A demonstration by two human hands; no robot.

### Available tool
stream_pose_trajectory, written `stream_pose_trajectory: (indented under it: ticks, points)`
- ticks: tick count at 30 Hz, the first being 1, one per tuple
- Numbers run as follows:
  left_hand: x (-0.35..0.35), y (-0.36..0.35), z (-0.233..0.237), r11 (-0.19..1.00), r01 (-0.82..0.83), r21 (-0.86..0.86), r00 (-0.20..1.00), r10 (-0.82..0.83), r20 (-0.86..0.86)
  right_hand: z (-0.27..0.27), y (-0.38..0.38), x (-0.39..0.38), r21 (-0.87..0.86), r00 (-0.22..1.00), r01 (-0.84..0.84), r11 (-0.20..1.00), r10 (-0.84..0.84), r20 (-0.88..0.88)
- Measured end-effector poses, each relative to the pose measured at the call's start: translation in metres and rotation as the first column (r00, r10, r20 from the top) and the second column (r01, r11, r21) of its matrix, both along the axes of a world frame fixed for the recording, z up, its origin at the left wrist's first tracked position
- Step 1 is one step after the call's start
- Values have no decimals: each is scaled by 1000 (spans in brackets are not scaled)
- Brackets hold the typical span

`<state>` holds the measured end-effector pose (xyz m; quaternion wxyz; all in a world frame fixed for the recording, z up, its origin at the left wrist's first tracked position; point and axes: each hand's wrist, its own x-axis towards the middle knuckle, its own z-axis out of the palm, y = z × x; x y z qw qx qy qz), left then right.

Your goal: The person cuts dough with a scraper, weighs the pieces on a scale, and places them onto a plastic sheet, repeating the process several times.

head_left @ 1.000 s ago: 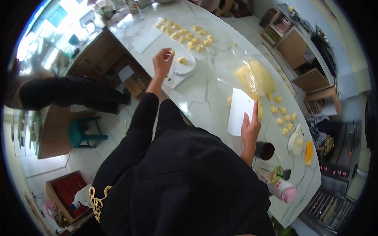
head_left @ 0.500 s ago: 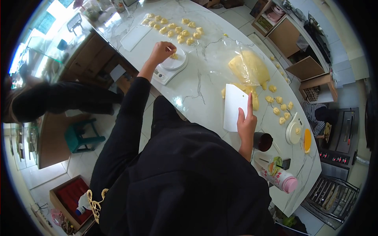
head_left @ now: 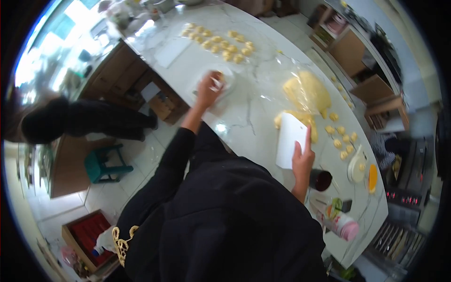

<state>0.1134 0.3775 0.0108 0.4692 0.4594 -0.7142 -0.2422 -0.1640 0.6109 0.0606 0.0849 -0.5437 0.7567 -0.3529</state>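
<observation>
My left hand [head_left: 210, 89] is over the round white kitchen scale [head_left: 228, 81], its fingers curled around a small yellow dough piece [head_left: 220, 75]; motion blurs it. My right hand [head_left: 303, 159] grips a flat white scraper [head_left: 289, 141] by its edge, index finger stretched along it. The scraper's far end is at a flattened yellow dough mass [head_left: 307, 123]. Just beyond lies a larger dough lump [head_left: 307, 91] under clear plastic. Rows of small dough pieces [head_left: 224, 45] sit at the table's far left, and several more [head_left: 338, 143] lie right of the big dough.
On the marble table [head_left: 249, 127], a dark cup [head_left: 321, 180], a pink-lidded bottle [head_left: 346, 227] and a second scale [head_left: 356, 170] stand near my right arm. An orange scraper [head_left: 372, 178] lies beyond. A person in black [head_left: 89, 115] is at left, near a green stool [head_left: 107, 163].
The whole view has shifted, moving the table's contents right and down. My left hand has lifted slightly off the scale with dough between its fingers. My right hand still holds the scraper.
</observation>
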Motion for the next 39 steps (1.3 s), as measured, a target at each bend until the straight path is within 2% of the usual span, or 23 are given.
stream_pose_trajectory:
  ticks: [1,2,3,4,7,9,11,13,14,15,16,17,20,22,26,32,34,36,39]
  points:
    - [-8,16,-10,998,50,-30,999,-51,-3,-2,-1,-2,7,1000,-3,1000,3,-6]
    - [-16,33,-15,988,117,104,992,-121,26,-1,-3,-1,-12,1000,-11,1000,11,-18]
    - [-23,50,-11,944,248,217,964,-262,39,1,-5,1,7,1000,-17,1000,17,-12]
    - [-29,62,-21,924,315,216,935,-341,93,4,-7,2,26,1000,-18,999,18,-9]
    - [-43,87,-46,915,325,239,924,-361,124,13,-14,8,86,997,-71,994,71,-4]
    - [-47,93,-46,910,408,-75,884,-374,280,15,-17,10,88,994,-102,991,104,-22]
    - [-47,94,-45,924,383,-19,900,-368,235,21,-18,15,96,990,-129,987,134,-45]
    - [-48,91,-46,926,377,37,907,-377,185,32,-19,20,97,995,16,995,-26,99]
    - [-46,91,-46,931,359,61,911,-364,193,26,-19,13,104,995,27,994,-36,90]
    - [-45,90,-48,936,343,85,914,-353,202,15,-21,2,-110,997,-76,991,75,-17]
    - [-44,89,-53,929,357,95,909,-369,192,13,-20,-1,-298,977,-197,934,161,-143]
    - [-41,86,-59,932,353,84,912,-363,190,11,-18,-2,-327,993,-121,937,117,-33]
    - [-36,86,-60,925,363,112,918,-375,130,27,-13,4,-334,996,-73,940,50,-76]
    - [-35,86,-59,915,394,88,909,-402,111,18,-9,1,-354,997,-54,934,33,-66]
    - [-36,85,-60,913,397,89,909,-405,97,6,-5,-3,-351,998,-65,934,56,-37]
    - [-35,83,-63,905,400,146,905,-415,95,15,-4,-15,-427,999,-24,904,7,-41]
    - [-33,80,-66,898,414,148,896,-431,108,18,-8,-19,-467,997,-61,882,32,-69]
    - [-34,83,-64,890,431,150,886,-449,119,19,-8,-17,-418,997,-67,906,42,-69]
    - [-36,87,-53,890,380,250,912,-407,61,18,-8,-10,-189,990,-25,982,-1,-139]
